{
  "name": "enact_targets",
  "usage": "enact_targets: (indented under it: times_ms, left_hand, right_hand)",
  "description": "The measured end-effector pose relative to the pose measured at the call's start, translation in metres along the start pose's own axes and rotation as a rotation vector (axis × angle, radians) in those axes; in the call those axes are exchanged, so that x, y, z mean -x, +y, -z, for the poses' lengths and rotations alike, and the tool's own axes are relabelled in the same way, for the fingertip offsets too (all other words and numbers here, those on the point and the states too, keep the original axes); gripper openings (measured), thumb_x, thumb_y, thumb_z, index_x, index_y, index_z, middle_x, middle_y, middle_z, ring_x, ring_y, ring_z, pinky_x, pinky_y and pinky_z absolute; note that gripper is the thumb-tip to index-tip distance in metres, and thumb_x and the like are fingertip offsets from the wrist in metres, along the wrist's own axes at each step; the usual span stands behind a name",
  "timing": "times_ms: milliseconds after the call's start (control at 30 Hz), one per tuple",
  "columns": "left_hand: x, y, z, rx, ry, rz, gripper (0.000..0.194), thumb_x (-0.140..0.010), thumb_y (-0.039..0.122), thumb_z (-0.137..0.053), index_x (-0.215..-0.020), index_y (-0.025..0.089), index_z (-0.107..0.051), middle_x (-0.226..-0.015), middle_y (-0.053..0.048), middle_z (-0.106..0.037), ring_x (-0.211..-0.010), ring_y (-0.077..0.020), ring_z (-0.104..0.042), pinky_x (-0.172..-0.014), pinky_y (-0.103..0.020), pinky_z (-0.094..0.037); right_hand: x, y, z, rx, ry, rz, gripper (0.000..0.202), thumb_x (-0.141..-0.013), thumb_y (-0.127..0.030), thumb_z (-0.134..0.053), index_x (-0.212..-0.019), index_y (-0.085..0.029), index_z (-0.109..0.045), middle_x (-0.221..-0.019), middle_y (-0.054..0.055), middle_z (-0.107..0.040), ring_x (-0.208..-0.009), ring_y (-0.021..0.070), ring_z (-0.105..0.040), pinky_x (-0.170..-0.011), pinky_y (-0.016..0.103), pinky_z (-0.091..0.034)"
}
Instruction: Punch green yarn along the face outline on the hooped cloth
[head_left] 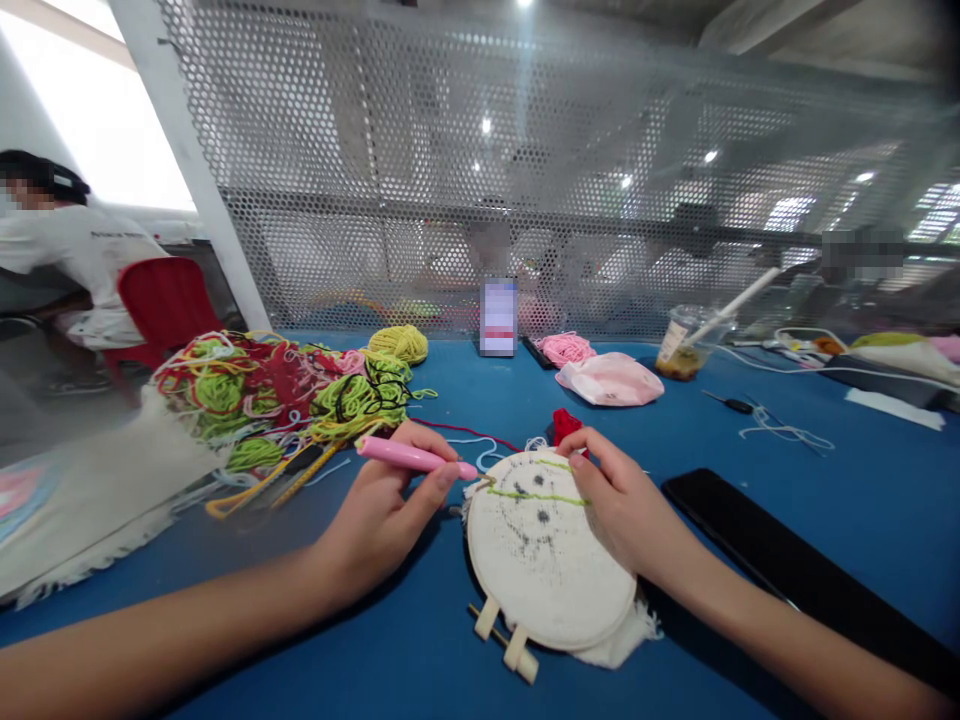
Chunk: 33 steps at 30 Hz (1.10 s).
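A round embroidery hoop [570,580] with white cloth lies tilted on the blue table, its wooden clamp at the lower left. Dark drawn marks and two lines of green yarn [536,496] show on the cloth. My left hand [394,500] is closed round a pink punch needle pen [405,455], its metal tip at the cloth's upper left edge by the green yarn. My right hand [615,485] grips the hoop's upper right edge, fingertips on the cloth near the upper green line. Red yarn [566,425] sits just behind the hoop.
Tangled yarn [277,385], a yellow ball [399,344] and a cutter [296,470] lie left. Behind stand a phone [499,318] and mesh screen [420,150]. Pink bag [611,380], drink cup [681,345] and black case [795,570] are right. A person [82,250] sits far left.
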<state>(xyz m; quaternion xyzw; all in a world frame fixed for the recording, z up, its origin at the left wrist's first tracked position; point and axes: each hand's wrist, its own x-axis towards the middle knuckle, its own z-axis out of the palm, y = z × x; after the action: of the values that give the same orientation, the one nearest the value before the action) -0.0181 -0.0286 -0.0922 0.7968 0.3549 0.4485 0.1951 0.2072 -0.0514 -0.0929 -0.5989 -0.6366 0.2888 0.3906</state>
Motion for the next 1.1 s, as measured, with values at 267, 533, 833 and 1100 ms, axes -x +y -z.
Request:
enact_targets:
  times_ms: [267,533,833,1100]
  left_hand:
    - [-0.003,0.002,-0.011,0.107,-0.255,-0.010,0.006,-0.082,0.018,-0.049,-0.080,0.016,-0.054,-0.074,-0.001,-0.054,-0.070,-0.0119,-0.051,-0.063,-0.024,-0.042]
    - [-0.004,0.005,-0.009,0.119,-0.250,0.070,0.009,-0.082,0.022,-0.049,-0.078,0.017,-0.055,-0.073,0.000,-0.055,-0.069,-0.0117,-0.052,-0.061,-0.024,-0.042]
    - [0.001,0.000,-0.002,0.111,0.015,-0.024,0.006,-0.083,0.017,-0.043,-0.080,0.020,-0.047,-0.073,0.000,-0.052,-0.069,-0.0135,-0.052,-0.065,-0.028,-0.042]
    - [0.002,0.000,-0.003,0.179,0.023,-0.058,0.006,-0.085,0.015,-0.040,-0.083,0.021,-0.043,-0.070,0.002,-0.047,-0.061,-0.0118,-0.048,-0.058,-0.027,-0.040]
  right_hand:
    - [0.007,-0.006,-0.007,-0.077,-0.001,0.014,0.018,-0.087,-0.028,-0.031,-0.078,-0.021,-0.045,-0.055,-0.005,-0.037,-0.048,0.0090,-0.033,-0.043,0.021,-0.026]
    - [0.005,-0.001,-0.009,-0.089,-0.007,-0.006,0.018,-0.086,-0.028,-0.031,-0.078,-0.020,-0.045,-0.055,-0.005,-0.037,-0.046,0.0086,-0.032,-0.043,0.021,-0.027]
    - [0.001,0.002,-0.004,-0.049,0.001,0.031,0.019,-0.084,-0.028,-0.032,-0.076,-0.018,-0.047,-0.057,-0.003,-0.039,-0.049,0.0090,-0.033,-0.044,0.022,-0.027]
    - [0.000,0.004,-0.003,-0.075,-0.014,0.007,0.019,-0.085,-0.029,-0.032,-0.077,-0.019,-0.046,-0.058,-0.004,-0.039,-0.049,0.0093,-0.032,-0.044,0.022,-0.026]
